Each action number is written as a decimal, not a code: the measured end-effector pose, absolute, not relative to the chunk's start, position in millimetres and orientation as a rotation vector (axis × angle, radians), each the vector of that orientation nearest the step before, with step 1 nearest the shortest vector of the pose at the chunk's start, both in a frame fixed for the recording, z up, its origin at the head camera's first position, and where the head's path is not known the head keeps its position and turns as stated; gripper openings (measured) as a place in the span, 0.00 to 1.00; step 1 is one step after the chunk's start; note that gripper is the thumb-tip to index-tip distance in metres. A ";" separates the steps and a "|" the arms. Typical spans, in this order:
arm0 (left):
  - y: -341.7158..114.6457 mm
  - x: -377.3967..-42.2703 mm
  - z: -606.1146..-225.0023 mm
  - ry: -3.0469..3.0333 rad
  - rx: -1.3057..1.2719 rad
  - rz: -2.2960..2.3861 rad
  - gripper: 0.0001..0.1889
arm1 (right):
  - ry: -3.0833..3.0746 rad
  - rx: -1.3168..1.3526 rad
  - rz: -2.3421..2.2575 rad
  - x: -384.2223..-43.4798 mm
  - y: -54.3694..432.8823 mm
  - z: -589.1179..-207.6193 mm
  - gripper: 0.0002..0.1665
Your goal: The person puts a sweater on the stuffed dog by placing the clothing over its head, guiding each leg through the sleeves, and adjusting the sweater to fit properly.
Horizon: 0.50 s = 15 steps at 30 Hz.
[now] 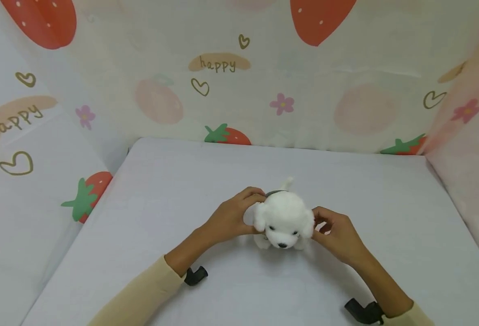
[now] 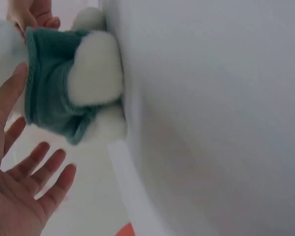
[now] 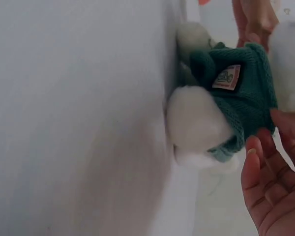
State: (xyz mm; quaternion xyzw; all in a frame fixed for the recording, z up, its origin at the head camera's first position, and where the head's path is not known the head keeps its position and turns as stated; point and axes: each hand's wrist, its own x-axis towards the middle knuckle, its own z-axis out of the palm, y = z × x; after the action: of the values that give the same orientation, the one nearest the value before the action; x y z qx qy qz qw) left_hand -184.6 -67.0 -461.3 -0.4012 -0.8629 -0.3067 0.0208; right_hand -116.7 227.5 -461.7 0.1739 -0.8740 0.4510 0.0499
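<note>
A white plush dog (image 1: pixel 284 213) stands on the white table, its face toward me and its tail up. It wears a green knitted sweater (image 2: pixel 51 73), which bears a small patch (image 3: pixel 227 77) in the right wrist view. My left hand (image 1: pixel 233 215) is at the dog's side, thumb by the sweater's collar and other fingers spread out. On the opposite side, my right hand (image 1: pixel 339 233) pinches the sweater's edge near the neck between thumb and curled fingers. The dog's head hides part of both hands' fingertips in the head view.
The white table (image 1: pixel 174 176) extends around the dog. Behind it and at both sides hangs a cloth backdrop (image 1: pixel 239 104) printed with strawberries, hearts and flowers. Black wrist devices (image 1: pixel 196 275) sit by both sleeves, low over the table.
</note>
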 end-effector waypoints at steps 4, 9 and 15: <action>-76.4 -188.5 -458.5 -2.645 -1.326 -0.950 0.23 | -2.600 0.651 1.307 -123.3 227.0 -464.8 0.20; -71.7 -192.3 -454.2 -2.759 -1.173 -1.389 0.14 | -2.570 0.749 1.209 -131.8 219.3 -468.2 0.20; -62.3 -190.9 -453.7 -2.894 -0.845 -1.723 0.22 | -2.569 0.544 1.198 -140.8 209.2 -461.1 0.23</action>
State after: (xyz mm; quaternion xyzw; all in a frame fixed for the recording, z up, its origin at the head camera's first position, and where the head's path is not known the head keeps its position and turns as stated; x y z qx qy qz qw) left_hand -190.9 -62.3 -453.7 -0.2400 -0.8220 -0.4895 -0.1646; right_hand -140.8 209.2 -461.1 0.1869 -0.8829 0.4115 0.1272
